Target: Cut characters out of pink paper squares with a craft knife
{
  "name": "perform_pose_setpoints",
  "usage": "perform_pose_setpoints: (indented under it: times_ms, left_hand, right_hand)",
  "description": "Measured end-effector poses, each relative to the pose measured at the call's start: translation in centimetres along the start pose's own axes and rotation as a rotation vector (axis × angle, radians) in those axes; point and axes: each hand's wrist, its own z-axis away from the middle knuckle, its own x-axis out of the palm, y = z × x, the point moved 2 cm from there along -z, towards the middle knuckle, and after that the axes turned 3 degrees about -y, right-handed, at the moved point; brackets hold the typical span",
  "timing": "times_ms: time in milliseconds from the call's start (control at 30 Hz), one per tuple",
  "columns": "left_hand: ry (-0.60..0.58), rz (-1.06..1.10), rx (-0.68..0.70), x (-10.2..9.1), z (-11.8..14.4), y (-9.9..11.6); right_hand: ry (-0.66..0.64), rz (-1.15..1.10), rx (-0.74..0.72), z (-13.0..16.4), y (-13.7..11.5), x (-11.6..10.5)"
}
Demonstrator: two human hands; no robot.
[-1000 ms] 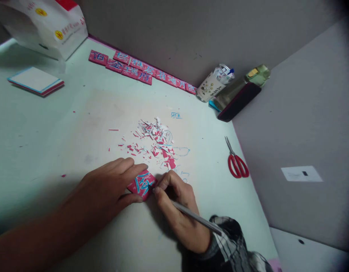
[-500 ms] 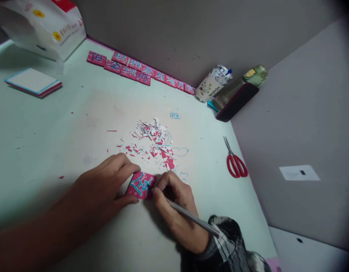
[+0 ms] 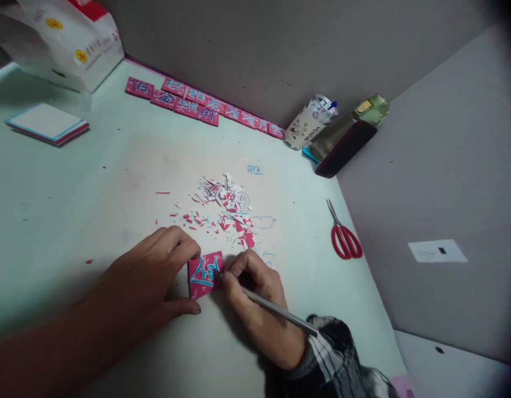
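Observation:
A pink square card (image 3: 202, 283) with a blue-outlined character lies flat on the table between my hands. My left hand (image 3: 156, 276) is closed at its left side, fingers at the upper corner and thumb by the lower one. In my right hand (image 3: 259, 298) a slim grey craft knife (image 3: 282, 313) is pinched like a pen, its dark tip on the character. Just beyond the card, red and white paper scraps (image 3: 226, 193) form a loose pile.
Red-handled scissors (image 3: 344, 237) lie to the right. Pink character tiles (image 3: 187, 105) line the back wall, beside a pen cup (image 3: 307, 124), a dark case (image 3: 347, 149) and a green bottle (image 3: 371, 110). At the left are a card stack (image 3: 48, 124) and a white paper bag (image 3: 77, 50).
The pink card has turned a little counterclockwise under my left fingers, and my left thumb has shifted slightly down. My right hand keeps its place with the knife tip on the card.

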Motion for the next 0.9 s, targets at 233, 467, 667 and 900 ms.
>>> perform_pose_setpoints:
  times_ms: [233, 467, 667, 900]
  left_hand:
    - [0.045, -0.04, 0.136, 0.04, 0.0, -0.3]
    - [0.008, -0.106, 0.129, 0.11, -0.41, -0.01]
    - [0.022, -0.083, 0.113, 0.02, -0.44, 0.0]
    - [0.04, -0.065, 0.131, 0.16, -0.63, -0.02]
  right_hand:
    - [0.012, 0.003, 0.009, -0.09, 0.42, 0.06]
    - [-0.029, -0.018, -0.005, 0.0, 0.47, 0.06]
    - [-0.035, -0.016, -0.031, -0.05, 0.32, -0.11]
    - [-0.038, -0.019, -0.04, -0.12, 0.36, -0.08]
